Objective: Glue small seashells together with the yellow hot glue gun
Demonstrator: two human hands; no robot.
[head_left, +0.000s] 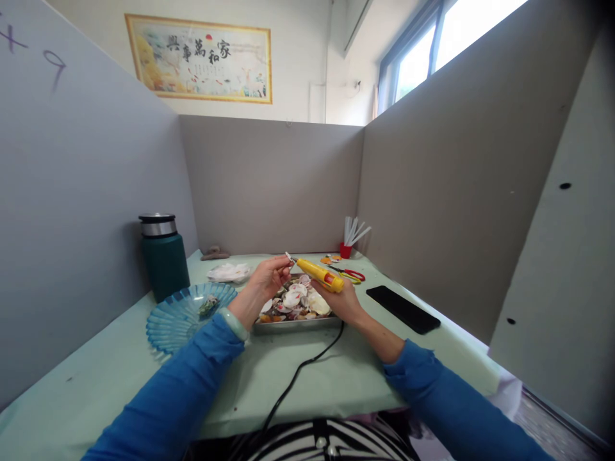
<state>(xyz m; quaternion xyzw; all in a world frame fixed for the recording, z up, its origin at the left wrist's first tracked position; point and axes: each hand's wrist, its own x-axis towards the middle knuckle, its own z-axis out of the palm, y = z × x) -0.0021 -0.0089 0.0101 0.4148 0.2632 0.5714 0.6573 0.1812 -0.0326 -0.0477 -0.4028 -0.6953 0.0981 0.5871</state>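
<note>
My right hand (340,299) is wrapped round a yellow glue gun (319,274), whose nozzle points left. A black cord (300,369) runs from it down over the table's front edge. Close to the nozzle, my left hand (270,276) pinches a small whitish piece (289,256), perhaps a shell; it is too small to make out fully. Below both hands stands a metal tray (298,326) heaped with seashells (295,298), white, pinkish and brown. My forearms hide part of the table.
Left are a blue fluted glass plate (163,323) with a small greenish item, a green bottle (164,259) and white plastic (229,273). Right are a black phone (402,308), scissors (355,275) and a red cup (345,250) of glue sticks. Grey partitions (273,186) enclose the table.
</note>
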